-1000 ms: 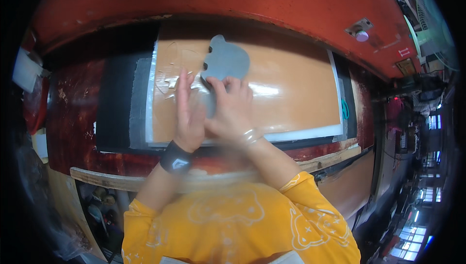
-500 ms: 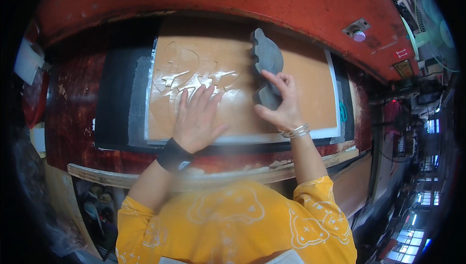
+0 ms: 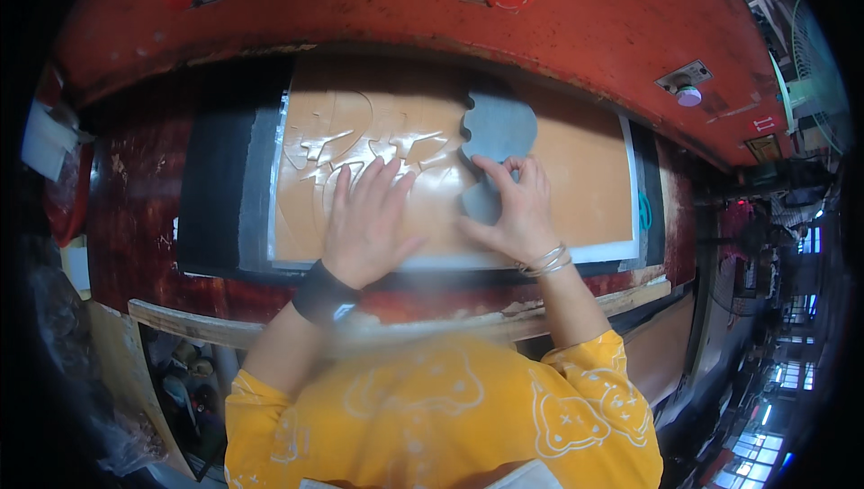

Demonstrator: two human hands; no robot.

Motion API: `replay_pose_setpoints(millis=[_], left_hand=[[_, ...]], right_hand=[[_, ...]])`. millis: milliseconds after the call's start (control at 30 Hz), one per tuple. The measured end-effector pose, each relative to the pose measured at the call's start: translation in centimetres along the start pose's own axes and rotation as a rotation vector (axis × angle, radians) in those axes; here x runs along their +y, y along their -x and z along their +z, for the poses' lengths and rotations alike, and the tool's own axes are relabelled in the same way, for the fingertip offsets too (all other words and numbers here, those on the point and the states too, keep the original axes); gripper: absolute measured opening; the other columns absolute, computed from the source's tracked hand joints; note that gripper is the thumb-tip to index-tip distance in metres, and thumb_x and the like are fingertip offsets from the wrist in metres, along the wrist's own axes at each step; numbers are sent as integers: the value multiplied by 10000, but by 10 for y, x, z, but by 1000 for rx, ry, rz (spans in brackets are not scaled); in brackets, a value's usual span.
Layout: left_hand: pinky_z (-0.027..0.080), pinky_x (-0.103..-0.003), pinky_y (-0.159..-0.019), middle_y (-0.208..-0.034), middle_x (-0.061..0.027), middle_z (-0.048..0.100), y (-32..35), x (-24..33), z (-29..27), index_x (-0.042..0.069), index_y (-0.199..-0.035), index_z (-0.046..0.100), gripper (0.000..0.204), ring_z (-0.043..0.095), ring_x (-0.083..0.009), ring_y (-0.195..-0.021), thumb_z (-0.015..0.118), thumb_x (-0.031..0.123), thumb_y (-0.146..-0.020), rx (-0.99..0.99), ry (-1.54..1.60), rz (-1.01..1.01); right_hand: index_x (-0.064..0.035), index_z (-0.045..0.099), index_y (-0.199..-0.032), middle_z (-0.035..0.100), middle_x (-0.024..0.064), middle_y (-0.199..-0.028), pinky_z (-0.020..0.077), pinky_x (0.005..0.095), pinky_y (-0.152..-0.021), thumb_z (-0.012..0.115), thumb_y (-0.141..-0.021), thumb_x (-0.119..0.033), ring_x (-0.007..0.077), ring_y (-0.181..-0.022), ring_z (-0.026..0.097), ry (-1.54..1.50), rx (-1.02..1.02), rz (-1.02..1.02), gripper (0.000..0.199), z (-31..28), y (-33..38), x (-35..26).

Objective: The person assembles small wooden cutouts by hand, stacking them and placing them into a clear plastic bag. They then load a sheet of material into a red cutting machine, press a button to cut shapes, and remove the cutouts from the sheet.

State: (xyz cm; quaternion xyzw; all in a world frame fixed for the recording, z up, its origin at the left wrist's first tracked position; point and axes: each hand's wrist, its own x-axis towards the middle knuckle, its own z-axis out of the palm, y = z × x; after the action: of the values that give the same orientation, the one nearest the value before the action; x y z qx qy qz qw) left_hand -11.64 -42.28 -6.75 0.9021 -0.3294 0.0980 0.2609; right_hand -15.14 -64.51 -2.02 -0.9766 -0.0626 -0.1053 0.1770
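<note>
1. Right hand point(image 3: 515, 210) pinches the near edge of a grey die point(image 3: 495, 143), fingers curled onto it.
2. Left hand point(image 3: 364, 219) lies open, palm flat on the tan sheet point(image 3: 576, 174).
3. Die sits right of centre on the sheet: matte grey, scalloped outline, narrowing toward the near end.
4. Sheet is smooth and glossy, with curved cut outlines at its left; it lies on a red, worn press bed point(image 3: 135, 219).

Lower part of grey cutting die point(image 3: 497, 134) under right hand point(image 3: 509, 210); yellow sleeves blurred
</note>
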Motion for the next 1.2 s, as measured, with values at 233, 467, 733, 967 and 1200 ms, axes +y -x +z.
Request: replay_pose_setpoints(millis=[233,467,733,967,1200], left_hand=[[427,-404,-901,-1068,-150,593,12,59,-2,29,-1044,603,351,559,-315,-1028,693,143,-725,16,748,51],[470,-378,-784,-902,-108,624,4,78,36,55,-893,628,162,603,-294,-891,652,102,-739,-70,631,200],[470,-388,-620,-739,-117,592,-61,60,43,47,-788,613,66,579,-309,-688,645,76,-738,87,461,113],[445,-391,-655,-709,-96,548,-76,60,46,65,-724,596,84,543,-297,-715,627,128,-770,112,285,2],[438,-398,-670,-712,-101,540,-75,64,47,59,-713,588,92,533,-301,-720,622,122,-771,134,271,-20]], right_hand=[[-64,404,-1352,307,198,-1385,243,455,-1069,655,-807,-316,355,-1302,287,5,665,114,651,-57,-30,102],[26,233,-1404,185,271,-1447,178,456,-1097,518,-912,-353,390,-1347,181,9,1219,279,683,-154,-98,186],[46,203,-1411,191,242,-1464,159,427,-1110,487,-931,-284,359,-1358,198,-226,1111,251,648,-129,-72,181],[-73,610,-1052,563,154,-1103,367,400,-953,629,-785,-173,311,-1057,517,-144,-175,75,285,-47,24,91],[-81,622,-1052,593,149,-1029,389,421,-913,670,-757,-224,332,-1011,530,-78,-77,27,331,-44,32,77]])
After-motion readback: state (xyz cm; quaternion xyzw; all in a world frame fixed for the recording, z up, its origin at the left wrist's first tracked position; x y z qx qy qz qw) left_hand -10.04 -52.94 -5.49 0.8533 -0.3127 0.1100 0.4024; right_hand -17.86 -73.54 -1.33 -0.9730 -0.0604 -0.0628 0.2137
